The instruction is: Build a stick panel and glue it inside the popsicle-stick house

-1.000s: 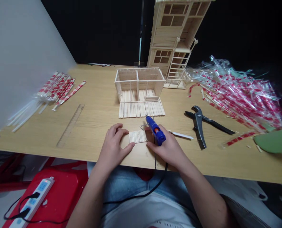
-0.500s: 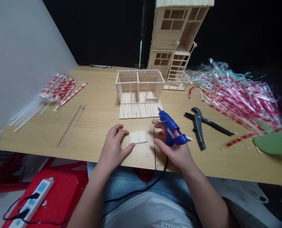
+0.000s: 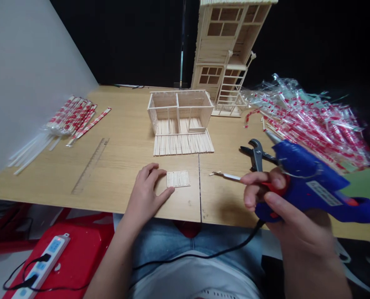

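My left hand (image 3: 147,189) lies on the table with thumb and fingers apart. Its thumb tip and forefinger are at the left side of a small flat panel of wooden sticks (image 3: 178,179), seemingly touching its edges. My right hand (image 3: 284,203) is wrapped round a blue hot glue gun (image 3: 312,178), raised above the table's right side. The gun's nozzle points up and left, and its black cord (image 3: 228,252) trails across my lap. Below that hand lies a slim white-handled tool (image 3: 231,177), its far end hidden by my fingers.
An open-topped stick-built room (image 3: 180,112) stands behind the panel, before a tall stick house (image 3: 222,54). Plastic wrappers (image 3: 316,120) and pliers-like cutters (image 3: 256,153) lie right; a ruler (image 3: 91,164) and wrapped sticks (image 3: 74,114) lie left. A power strip (image 3: 43,265) rests on a red stool (image 3: 85,253).
My right hand has lifted the glue gun and swung it right, away from the panel, uncovering the white-handled tool. My left hand and the panel stay together, almost unmoved.
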{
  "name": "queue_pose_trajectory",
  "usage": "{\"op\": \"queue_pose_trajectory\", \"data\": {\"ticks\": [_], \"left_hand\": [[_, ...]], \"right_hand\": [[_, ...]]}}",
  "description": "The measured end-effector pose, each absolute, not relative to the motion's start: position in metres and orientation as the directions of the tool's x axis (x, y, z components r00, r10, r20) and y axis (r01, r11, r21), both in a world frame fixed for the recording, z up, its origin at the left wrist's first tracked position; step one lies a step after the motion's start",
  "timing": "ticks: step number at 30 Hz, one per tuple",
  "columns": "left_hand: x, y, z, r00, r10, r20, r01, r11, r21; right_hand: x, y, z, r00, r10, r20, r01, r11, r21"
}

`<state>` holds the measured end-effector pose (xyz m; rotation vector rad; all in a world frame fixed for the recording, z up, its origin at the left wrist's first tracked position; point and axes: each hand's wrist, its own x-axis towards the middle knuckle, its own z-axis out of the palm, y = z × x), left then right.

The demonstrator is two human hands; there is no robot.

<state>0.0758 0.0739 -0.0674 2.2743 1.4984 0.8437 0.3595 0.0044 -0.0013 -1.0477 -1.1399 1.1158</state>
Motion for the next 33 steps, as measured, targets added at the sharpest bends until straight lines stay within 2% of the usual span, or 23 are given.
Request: {"op": "queue_pose_trajectory", "data": {"ticks": [4, 7, 11, 15, 17, 19, 21, 24, 33], "left_hand": [[0.076, 0.074, -0.068, 0.29, 0.9, 0.326, 0.736, -0.428, 0.525], [0.076, 0.074, -0.07, 0.286, 0.895, 0.344, 0.736, -0.434, 0.52], [0.075, 0.074, -0.072, 0.279, 0.892, 0.354, 0.734, -0.436, 0.521], [0.075, 0.073, -0.071, 0.279, 0.895, 0.347, 0.73, -0.433, 0.53], [0.075, 0.073, -0.072, 0.28, 0.894, 0.35, 0.722, -0.437, 0.536], [0.074, 0.073, -0.073, 0.287, 0.889, 0.358, 0.713, -0.448, 0.539], [0.073, 0.073, -0.074, 0.291, 0.883, 0.368, 0.705, -0.458, 0.542], [0.073, 0.073, -0.076, 0.284, 0.88, 0.38, 0.691, -0.463, 0.555], [0.064, 0.074, -0.074, 0.225, 0.915, 0.335, 0.624, -0.399, 0.672]], "right_hand": [[0.357, 0.003, -0.016, -0.007, 0.997, 0.074, -0.102, 0.073, -0.992], [0.354, -0.001, -0.027, -0.063, 0.997, 0.035, -0.01, 0.035, -0.999], [0.348, 0.006, -0.041, -0.023, 1.0, 0.009, 0.135, 0.012, -0.991], [0.331, 0.036, -0.045, -0.09, 0.991, 0.095, 0.368, 0.122, -0.922], [0.317, 0.054, -0.045, -0.162, 0.977, 0.135, 0.52, 0.201, -0.83], [0.303, 0.068, -0.045, -0.235, 0.952, 0.197, 0.601, 0.302, -0.74], [0.292, 0.078, -0.048, -0.302, 0.92, 0.251, 0.614, 0.389, -0.687], [0.281, 0.085, -0.055, -0.364, 0.895, 0.258, 0.609, 0.438, -0.661], [0.276, 0.083, -0.049, -0.345, 0.919, 0.19, 0.653, 0.38, -0.656]]}}
